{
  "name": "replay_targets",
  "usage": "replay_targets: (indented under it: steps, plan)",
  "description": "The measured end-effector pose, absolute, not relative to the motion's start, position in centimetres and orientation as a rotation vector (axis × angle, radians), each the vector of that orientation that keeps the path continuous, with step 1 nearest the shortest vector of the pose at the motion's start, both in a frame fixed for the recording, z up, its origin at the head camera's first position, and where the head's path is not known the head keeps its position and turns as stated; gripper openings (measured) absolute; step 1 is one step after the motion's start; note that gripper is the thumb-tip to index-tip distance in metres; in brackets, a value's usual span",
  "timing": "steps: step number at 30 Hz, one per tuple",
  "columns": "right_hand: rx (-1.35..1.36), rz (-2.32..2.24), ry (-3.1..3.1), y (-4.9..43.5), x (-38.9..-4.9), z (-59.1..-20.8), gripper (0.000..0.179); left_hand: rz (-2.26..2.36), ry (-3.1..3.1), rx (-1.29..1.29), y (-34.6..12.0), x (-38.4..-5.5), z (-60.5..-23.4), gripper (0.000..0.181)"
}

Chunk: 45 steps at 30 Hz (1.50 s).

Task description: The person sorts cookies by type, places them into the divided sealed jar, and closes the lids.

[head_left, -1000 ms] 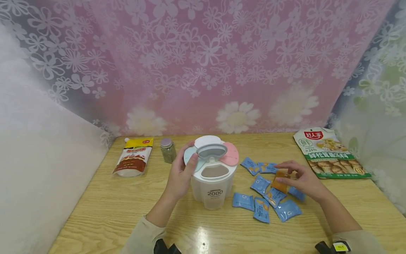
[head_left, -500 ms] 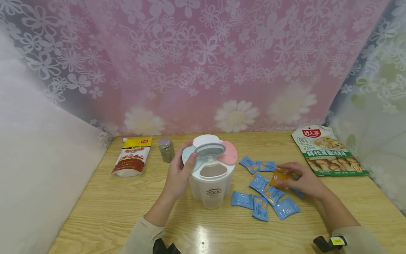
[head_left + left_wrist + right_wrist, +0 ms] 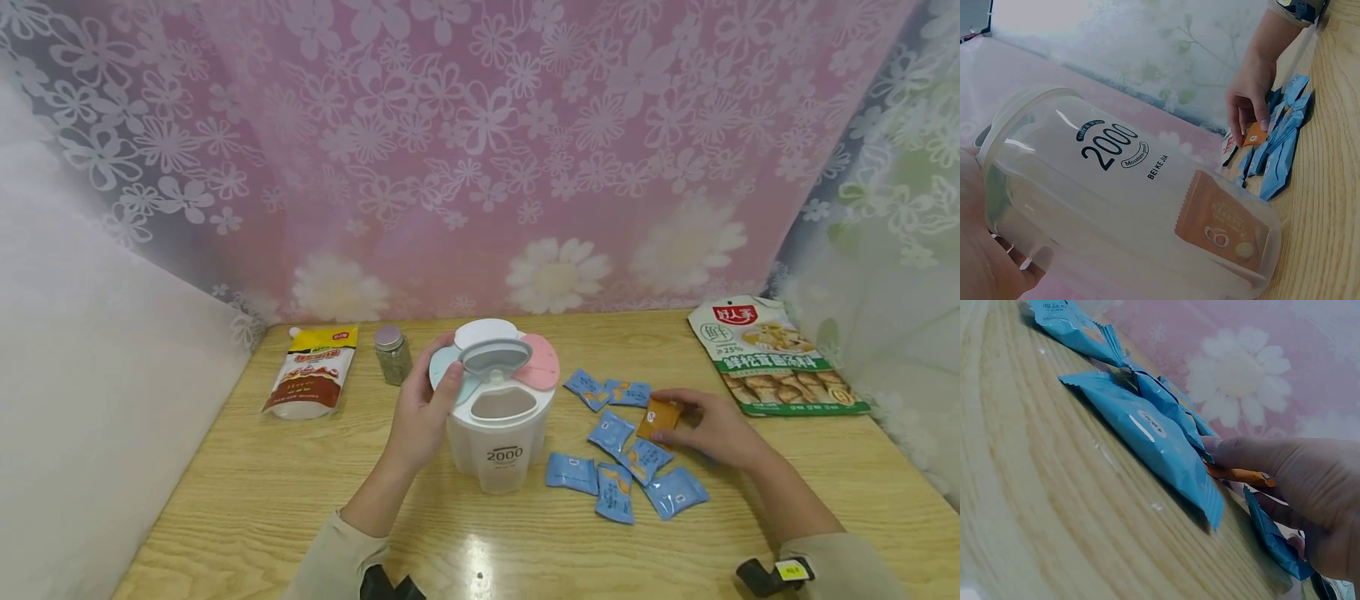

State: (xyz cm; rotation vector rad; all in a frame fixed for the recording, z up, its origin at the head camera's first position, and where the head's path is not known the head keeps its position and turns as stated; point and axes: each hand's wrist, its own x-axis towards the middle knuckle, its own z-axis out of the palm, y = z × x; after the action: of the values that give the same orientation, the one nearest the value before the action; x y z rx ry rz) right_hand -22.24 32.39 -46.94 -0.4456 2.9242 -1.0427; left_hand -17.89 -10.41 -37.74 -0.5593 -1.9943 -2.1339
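A clear storage canister (image 3: 491,475) with a lid of white, blue and pink flaps stands on the table. Its front opening is uncovered, the grey flap (image 3: 497,357) raised. My left hand (image 3: 420,417) grips the canister's left side, thumb over the blue flap. Through the wall, the left wrist view shows an orange snack packet (image 3: 1222,225) at the bottom. Right of the canister, my right hand (image 3: 716,429) pinches another orange packet (image 3: 658,418) between thumb and fingers, low among several blue snack packets (image 3: 611,431). One blue packet (image 3: 1275,540) lies partly under this hand.
A yellow, white and brown pouch (image 3: 311,371) and a small jar (image 3: 393,354) with a pinkish lid stand at the back left. A large green and white food bag (image 3: 776,358) lies at the back right. Patterned cloth hangs behind the table.
My right hand has shifted slightly left, and the orange packet has tilted flatter between its fingers. The left hand keeps its grip on the canister. The head view has moved slightly.
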Motion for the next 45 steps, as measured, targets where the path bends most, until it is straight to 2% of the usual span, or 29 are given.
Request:
replay_targets:
  steps: [10,21,28,34,45]
  plan:
    - [-0.407,-1.213,2.835,32.5,-22.3,-46.3,0.054,-2.153,-1.981,-0.553,-10.4,-18.0,-37.8,0.045]
    - [-0.306,-1.459,2.673,32.4,-22.0,-44.9,0.055,-2.166,-1.963,-0.578,-10.4,-17.9,-37.9,0.046]
    - [-0.331,-1.559,2.595,31.4,-21.6,-43.6,0.055,-2.166,-1.961,-0.573,-10.4,-18.0,-37.9,0.046]
    - [-0.300,-1.643,2.484,30.0,-20.7,-41.9,0.057,-2.165,-1.972,-0.566,-10.3,-17.8,-37.7,0.046]
    - [-0.403,-1.923,2.241,27.3,-19.2,-37.8,0.045,-2.132,-1.996,-0.563,-10.5,-17.9,-37.8,0.048]
